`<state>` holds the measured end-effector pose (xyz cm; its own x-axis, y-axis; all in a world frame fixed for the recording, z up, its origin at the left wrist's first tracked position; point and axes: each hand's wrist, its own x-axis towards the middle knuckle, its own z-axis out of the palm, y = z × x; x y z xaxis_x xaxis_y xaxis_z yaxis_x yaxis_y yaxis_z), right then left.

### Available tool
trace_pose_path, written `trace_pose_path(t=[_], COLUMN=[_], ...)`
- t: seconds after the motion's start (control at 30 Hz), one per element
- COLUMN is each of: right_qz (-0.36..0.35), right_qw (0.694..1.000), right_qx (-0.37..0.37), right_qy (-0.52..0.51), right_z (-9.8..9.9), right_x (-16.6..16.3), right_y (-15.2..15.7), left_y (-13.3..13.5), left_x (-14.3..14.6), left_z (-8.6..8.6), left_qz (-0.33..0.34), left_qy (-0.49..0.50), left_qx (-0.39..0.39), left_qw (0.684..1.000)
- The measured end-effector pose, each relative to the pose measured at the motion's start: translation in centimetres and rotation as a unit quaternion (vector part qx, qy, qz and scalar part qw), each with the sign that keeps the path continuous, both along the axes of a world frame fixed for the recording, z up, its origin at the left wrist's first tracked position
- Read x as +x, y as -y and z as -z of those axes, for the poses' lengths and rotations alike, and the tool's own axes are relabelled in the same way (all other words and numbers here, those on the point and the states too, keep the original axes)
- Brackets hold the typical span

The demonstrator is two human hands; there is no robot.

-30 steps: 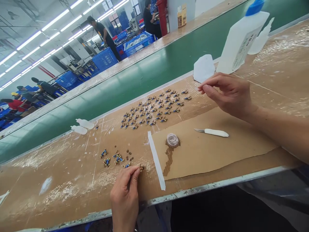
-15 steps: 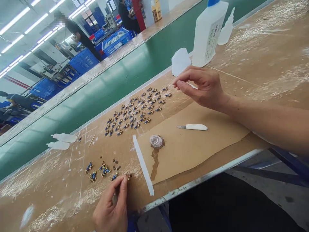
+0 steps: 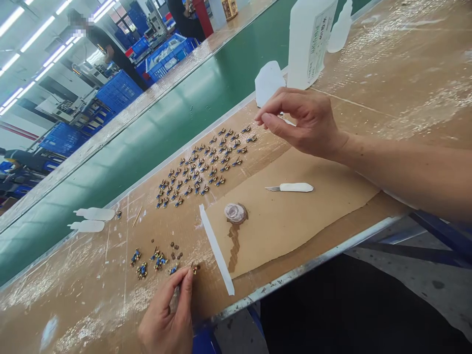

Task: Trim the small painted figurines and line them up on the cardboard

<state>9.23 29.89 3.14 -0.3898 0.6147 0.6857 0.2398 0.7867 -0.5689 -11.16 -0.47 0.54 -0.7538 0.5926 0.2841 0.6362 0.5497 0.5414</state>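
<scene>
My left hand (image 3: 167,317) rests at the bench's near edge, thumb and forefinger pinched on a tiny brown part (image 3: 194,268) beside a loose cluster of small blue-and-gold pieces (image 3: 151,258). My right hand (image 3: 302,120) hovers above the bench with fingertips pinched together; whatever they hold is too small to make out. Just left of it, many blue-and-gold pieces (image 3: 204,167) lie in neat rows. A white-handled knife (image 3: 291,187) lies on a brown cardboard sheet (image 3: 295,216), near a small round clear cap (image 3: 235,213) with a dark stain below it.
A big white bottle (image 3: 309,39) and a small white nozzle bottle (image 3: 339,22) stand at the back. Two white tubes (image 3: 92,219) lie at left. A white strip (image 3: 217,250) edges the cardboard. A green conveyor belt (image 3: 147,142) runs behind; people and blue crates lie beyond.
The view has swung right and down. My right hand has drifted left toward the rows of pieces. My left hand has stayed pinched at the loose cluster.
</scene>
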Motion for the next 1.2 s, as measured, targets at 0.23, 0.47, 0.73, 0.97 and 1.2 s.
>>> trace_pose_path(t=[0.23,0.47,0.73,0.97,1.2], right_qz=[-0.009,-0.021,-0.023,-0.026,-0.03], right_qw=[1.0,0.999,0.999,0.999,0.999], right_qx=[0.015,0.023,0.027,0.032,0.039], right_qy=[-0.005,-0.013,-0.015,-0.009,-0.018], right_z=[0.0,0.0,-0.2,-0.2,-0.5], right_x=[0.0,0.0,0.0,0.0,0.0], right_y=[0.0,-0.2,-0.1,-0.2,-0.1], left_y=[0.5,0.5,0.5,0.6,0.2], left_x=[-0.9,-1.2,-1.2,-1.6,-2.1], left_z=[-0.1,0.1,-0.2,-0.1,-0.4], left_qz=[0.033,0.037,0.065,0.1,0.189], left_qy=[0.005,-0.024,-0.05,-0.095,-0.197], left_qx=[-0.039,-0.057,-0.065,-0.082,-0.105], left_qw=[0.999,0.997,0.994,0.987,0.956])
